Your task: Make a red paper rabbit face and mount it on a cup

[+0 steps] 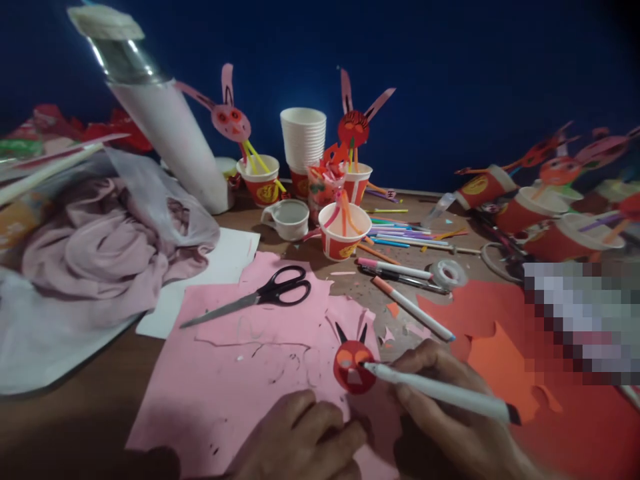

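My right hand grips a white marker with a dark cap on its back end. The marker's black tip touches an eye of a red paper rabbit face, which has orange eyes, a pale nose piece and black-centred ears. Beneath the face lies a pink paper sheet with pen marks. My left hand rests on this sheet just below the face, its fingers curled in; whatever they hold, if anything, is hidden. Black-handled scissors lie with blades apart on the pink paper, beyond my left hand.
Red paper and an orange scrap lie at right. Pens, a tape roll and cups with paper rabbits stand or lie beyond. A leaning white bottle and bagged cloth occupy the left.
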Motion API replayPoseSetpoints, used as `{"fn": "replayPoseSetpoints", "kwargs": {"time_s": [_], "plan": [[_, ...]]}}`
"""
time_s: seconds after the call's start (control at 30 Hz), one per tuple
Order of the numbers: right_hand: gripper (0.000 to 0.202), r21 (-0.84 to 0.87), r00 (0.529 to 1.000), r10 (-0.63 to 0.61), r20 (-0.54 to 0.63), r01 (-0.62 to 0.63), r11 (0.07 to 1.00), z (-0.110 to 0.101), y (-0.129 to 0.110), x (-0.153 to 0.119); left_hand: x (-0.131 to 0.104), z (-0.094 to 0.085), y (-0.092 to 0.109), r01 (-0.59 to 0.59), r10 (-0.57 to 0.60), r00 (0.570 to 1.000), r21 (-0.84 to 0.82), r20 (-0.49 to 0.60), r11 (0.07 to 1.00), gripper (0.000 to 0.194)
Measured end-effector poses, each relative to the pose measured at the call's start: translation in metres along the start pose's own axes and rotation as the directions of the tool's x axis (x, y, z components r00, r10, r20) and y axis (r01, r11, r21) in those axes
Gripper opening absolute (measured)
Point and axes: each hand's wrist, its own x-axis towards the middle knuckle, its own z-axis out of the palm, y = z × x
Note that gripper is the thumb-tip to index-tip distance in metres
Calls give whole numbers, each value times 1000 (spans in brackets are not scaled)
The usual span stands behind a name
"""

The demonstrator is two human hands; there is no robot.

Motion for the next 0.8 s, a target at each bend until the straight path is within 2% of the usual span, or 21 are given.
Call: {"fn": "replayPoseSetpoints", "kwargs": {"time_s": [0.1,0.3,0.5,0.8], "plan": [[16,-10,999,-34,34,34,999,0,-2,2,5,-8,1,5,-6,1000,-26,-26,1000,18],[15,-79,997,68,23,-66,995,4,-3,0,5,-8,1,38,-40,999,-62,-36,997,14],[15,-239,989,-2,148,37,970,3,9,-1,1,-8,4,45,-45,999,-23,-2,999,14],[16,-305,990,-48,134,88,948,4,8,-2,-1,-12,5,45,-44,997,-22,67,999,9]]}}
